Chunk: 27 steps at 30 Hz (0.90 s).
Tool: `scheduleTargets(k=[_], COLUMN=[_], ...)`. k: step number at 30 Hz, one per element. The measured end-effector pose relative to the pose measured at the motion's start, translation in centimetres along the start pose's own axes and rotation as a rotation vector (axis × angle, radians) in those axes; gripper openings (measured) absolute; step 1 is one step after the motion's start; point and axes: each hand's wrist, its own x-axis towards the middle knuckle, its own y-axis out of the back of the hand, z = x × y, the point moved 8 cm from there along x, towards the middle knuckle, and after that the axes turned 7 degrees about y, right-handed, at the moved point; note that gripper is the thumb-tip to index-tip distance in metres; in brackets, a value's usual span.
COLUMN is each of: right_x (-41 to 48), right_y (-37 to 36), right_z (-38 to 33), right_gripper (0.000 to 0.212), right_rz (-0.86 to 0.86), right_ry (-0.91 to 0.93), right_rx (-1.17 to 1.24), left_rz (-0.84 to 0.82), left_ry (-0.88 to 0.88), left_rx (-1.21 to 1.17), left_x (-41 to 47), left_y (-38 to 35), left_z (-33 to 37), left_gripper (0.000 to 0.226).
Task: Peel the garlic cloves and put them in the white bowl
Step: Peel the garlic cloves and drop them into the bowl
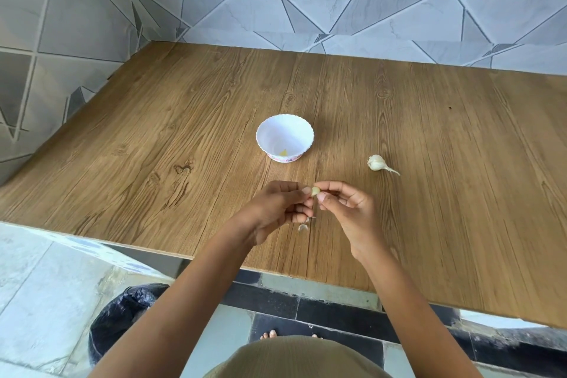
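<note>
A small pale garlic clove (315,191) is pinched between the fingertips of my left hand (277,212) and my right hand (346,209), a little above the wooden table. The white bowl (285,137) with a scalloped rim stands beyond my hands, and one peeled yellowish clove (284,152) lies in its bottom. A garlic bulb (378,163) with a thin stalk lies on the table to the right of the bowl. Bits of papery garlic skin (303,226) lie on the wood just under my left hand.
The wooden table (184,138) sits in a corner of grey tiled walls. Its near edge runs across below my wrists. A bin lined with a black bag (122,313) stands on the floor at the lower left.
</note>
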Motion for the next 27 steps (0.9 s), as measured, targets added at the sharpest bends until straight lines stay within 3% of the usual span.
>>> scheduleTargets(k=[6, 10, 15, 22, 27], right_x=[0.2, 0.1, -0.1, -0.1, 0.4], right_y=[-0.1, -0.1, 0.6, 0.4, 0.2], right_z=[-0.3, -1.6, -2.0, -2.1, -1.4], right_gripper=[0.02, 0.018, 0.015, 0.016, 0.022], right_rz=[-0.059, -0.125, -0.09, -0.149, -0.175], right_ry=[0.049, 0.241, 0.323, 0.298, 0.12], right_rx=[-0.04, -0.267, -0.35, -0.437, -0.266], left_rz=[0.034, 0.104, 0.074, 0.122, 0.102], left_ry=[-0.009, -0.094, -0.137, -0.221, -0.224], left_rx=[0.042, 0.2, 0.114, 0.317, 0.283], left_x=[-0.2, -0.5, -0.9, -1.1, -1.2], left_y=[0.3, 0.6, 0.5, 0.4, 0.5], left_z=[0.2, 1.1, 1.4, 1.8, 1.7], left_gripper=[0.015, 0.012, 0.009, 0.004, 0.007])
